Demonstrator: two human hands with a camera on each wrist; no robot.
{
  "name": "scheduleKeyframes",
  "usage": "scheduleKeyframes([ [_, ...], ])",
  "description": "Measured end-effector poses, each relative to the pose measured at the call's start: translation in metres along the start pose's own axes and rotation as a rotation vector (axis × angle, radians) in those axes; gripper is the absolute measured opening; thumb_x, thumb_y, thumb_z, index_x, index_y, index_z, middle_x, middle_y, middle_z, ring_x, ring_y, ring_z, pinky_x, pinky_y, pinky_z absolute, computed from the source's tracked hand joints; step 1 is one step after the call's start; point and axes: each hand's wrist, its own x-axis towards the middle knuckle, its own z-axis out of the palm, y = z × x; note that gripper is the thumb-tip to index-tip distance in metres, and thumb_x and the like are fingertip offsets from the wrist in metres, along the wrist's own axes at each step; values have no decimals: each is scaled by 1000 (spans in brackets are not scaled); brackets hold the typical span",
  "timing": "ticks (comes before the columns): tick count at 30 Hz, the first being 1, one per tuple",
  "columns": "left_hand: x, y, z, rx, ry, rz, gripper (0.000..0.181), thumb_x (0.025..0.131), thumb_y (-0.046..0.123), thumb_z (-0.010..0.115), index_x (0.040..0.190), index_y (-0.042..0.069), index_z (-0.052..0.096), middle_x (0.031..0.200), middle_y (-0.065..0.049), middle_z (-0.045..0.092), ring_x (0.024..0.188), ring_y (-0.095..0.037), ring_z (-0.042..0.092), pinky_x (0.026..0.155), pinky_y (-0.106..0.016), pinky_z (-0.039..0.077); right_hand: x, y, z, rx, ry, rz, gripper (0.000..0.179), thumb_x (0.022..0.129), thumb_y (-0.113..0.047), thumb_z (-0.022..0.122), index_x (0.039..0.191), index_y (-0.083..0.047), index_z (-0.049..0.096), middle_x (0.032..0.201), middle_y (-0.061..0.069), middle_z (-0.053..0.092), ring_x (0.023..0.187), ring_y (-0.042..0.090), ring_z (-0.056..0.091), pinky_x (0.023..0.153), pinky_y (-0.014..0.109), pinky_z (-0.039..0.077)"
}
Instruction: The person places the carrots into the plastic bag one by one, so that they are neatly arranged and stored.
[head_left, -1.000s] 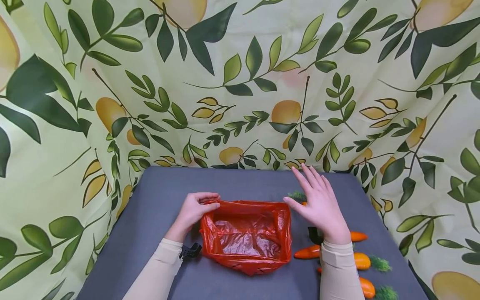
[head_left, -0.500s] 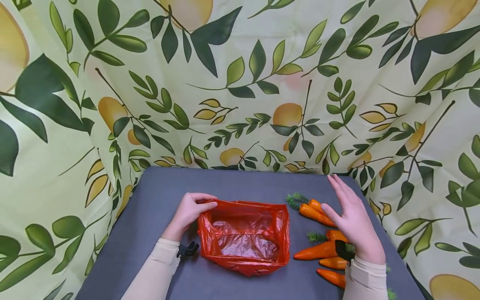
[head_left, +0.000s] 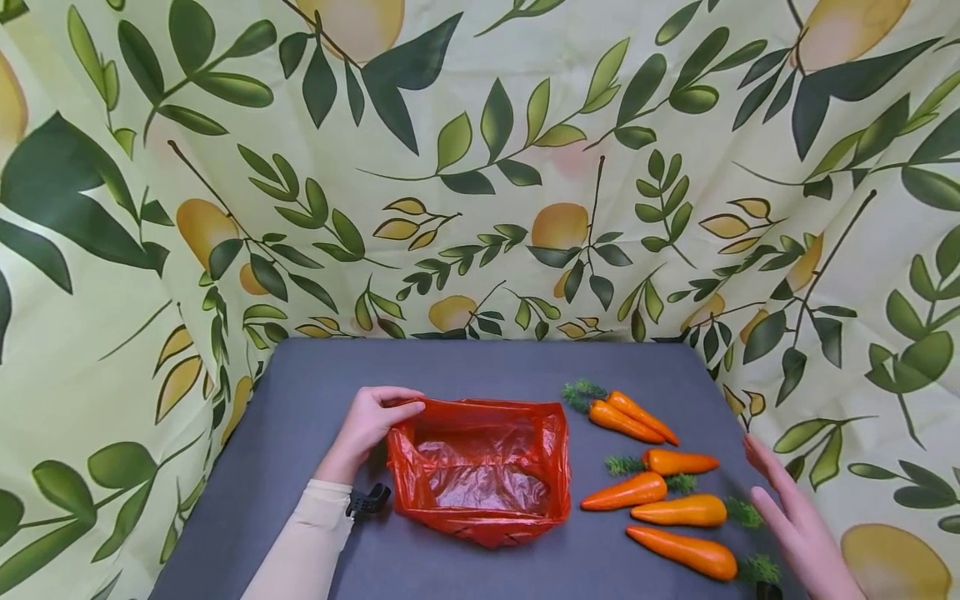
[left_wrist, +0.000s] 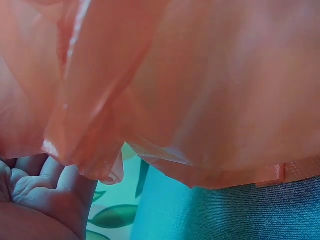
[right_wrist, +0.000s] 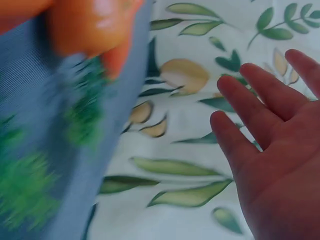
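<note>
A red plastic bag (head_left: 491, 531) stands with its mouth spread wide near the middle of the table; its inside shows nothing but creased film. With thumb and fingers, my left hand (head_left: 367, 427) pinches the bag's back left corner. The left wrist view is mostly filled by the bag's side (left_wrist: 200, 90), which hides my fingertips. Off the table's right side, my right hand (head_left: 798, 521) holds nothing, its fingers (right_wrist: 250, 102) straight and spread. Several orange carrots with green tops lie between the bag and that hand, among them a front carrot (head_left: 682, 552) and a back carrot (head_left: 626, 422).
The dark grey tabletop (head_left: 465, 367) runs back to a hanging cloth (head_left: 480, 275) printed with leaves and fruit, which also encloses both sides. A black wrist strap (head_left: 369, 500) sits by the left cuff, close to the bag.
My right hand has swept right, from above the carrots to beyond the table's right side, uncovering them. My left hand keeps its hold on the bag's corner.
</note>
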Motion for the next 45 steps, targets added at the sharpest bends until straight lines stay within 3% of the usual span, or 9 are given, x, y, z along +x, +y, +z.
scheduleKeyframes([
  [4,1,-1,-2,0,17,-16,30,97,21,89,121,3,85,111,-14,85,96,-40,82,73,-35,70,-10,14,4,20,-16,2,65,120,-18,47,179,-12,21,146,-52,31,125,-37,31,88,-3,35],
  [10,0,-1,-3,2,17,-27,34,97,22,89,124,1,84,113,-16,85,96,-40,83,73,-35,70,-19,15,16,68,-20,14,75,114,-13,64,178,-19,27,149,-48,40,131,-32,39,92,2,35],
  [13,0,-1,-3,-1,16,-26,35,98,22,89,125,0,83,113,-16,85,95,-38,83,73,-35,70,-22,11,21,61,-52,69,79,109,-18,74,177,-16,32,147,-46,46,128,-31,43,90,4,39],
  [18,1,-3,-3,1,16,-24,36,97,22,89,125,-1,83,113,-16,85,91,-34,83,72,-34,70,-20,5,26,-24,-117,174,79,102,-34,85,168,-13,48,153,-12,66,121,-28,47,89,10,47],
  [21,1,-4,-3,0,15,-25,36,97,21,89,125,0,83,113,-15,85,91,-34,83,72,-34,70,-20,5,29,-46,-141,200,77,97,-38,90,162,-13,55,155,9,68,119,-26,48,91,11,48],
  [31,2,-4,-4,-7,2,-6,35,98,21,88,125,-1,83,114,-15,85,92,-32,83,73,-35,70,-25,18,38,-36,-93,297,76,84,-39,100,148,-12,70,138,-2,73,111,-26,50,88,2,43],
  [38,3,-3,-4,-10,-1,5,35,99,21,88,125,-1,83,113,-15,85,93,-32,83,74,-34,70,-29,19,43,-66,-76,252,68,81,-40,102,141,-18,77,133,-5,77,111,-20,56,88,3,42],
  [42,3,-5,-4,-7,2,-5,33,98,21,88,124,1,83,113,-14,85,94,-36,83,74,-35,70,-27,18,49,-78,-153,333,72,79,-45,102,141,-18,78,134,-1,80,111,-14,62,89,10,49],
  [45,3,-5,-4,-11,1,-14,31,98,20,88,124,3,84,113,-15,85,97,-42,82,74,-37,70,-22,20,57,-95,-227,413,78,75,-52,103,141,-19,78,136,1,80,116,2,69,89,18,54],
])
